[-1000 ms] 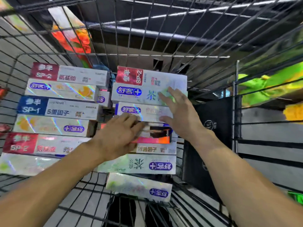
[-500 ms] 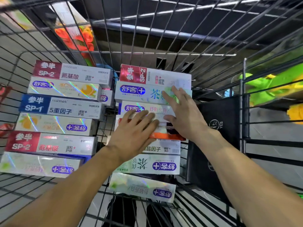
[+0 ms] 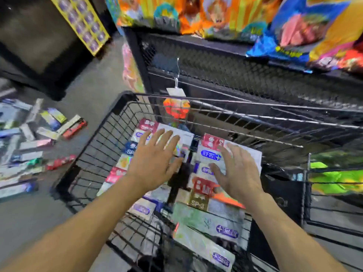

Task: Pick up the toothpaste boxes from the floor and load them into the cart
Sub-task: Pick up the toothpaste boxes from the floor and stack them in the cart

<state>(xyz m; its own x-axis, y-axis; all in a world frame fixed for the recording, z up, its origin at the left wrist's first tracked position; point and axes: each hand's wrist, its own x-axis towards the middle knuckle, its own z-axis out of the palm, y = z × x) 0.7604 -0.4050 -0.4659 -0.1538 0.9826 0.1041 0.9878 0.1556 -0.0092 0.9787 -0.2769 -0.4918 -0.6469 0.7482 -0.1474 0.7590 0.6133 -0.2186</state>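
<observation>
While both our hands hover over the black wire cart (image 3: 94, 154), neither one has hold of anything: the left hand (image 3: 155, 163) is spread flat with fingers straight above the left stack of toothpaste boxes (image 3: 125, 163), and the right hand (image 3: 237, 171) is splayed with fingers lightly bent above the right stack (image 3: 208, 218). Whether the fingertips actually touch the boxes we cannot tell through the blur.

Inside the cart, the boxes lie flat in two columns, side by side. Many more boxes (image 3: 29, 146) lie scattered on the grey floor (image 3: 92, 99) to the left of the cart, well apart from our hands. A dark mesh shelf (image 3: 235, 75) with bright snack bags (image 3: 216, 14) stands just behind the cart.

We judge that the loading is partway done, and that the step in hand is to go for the next batch. To do it well, we should lift both hands straight up so we do not drag the top boxes askew, then turn left and gather several boxes aligned lengthwise, so they will drop onto the columns squarely.
</observation>
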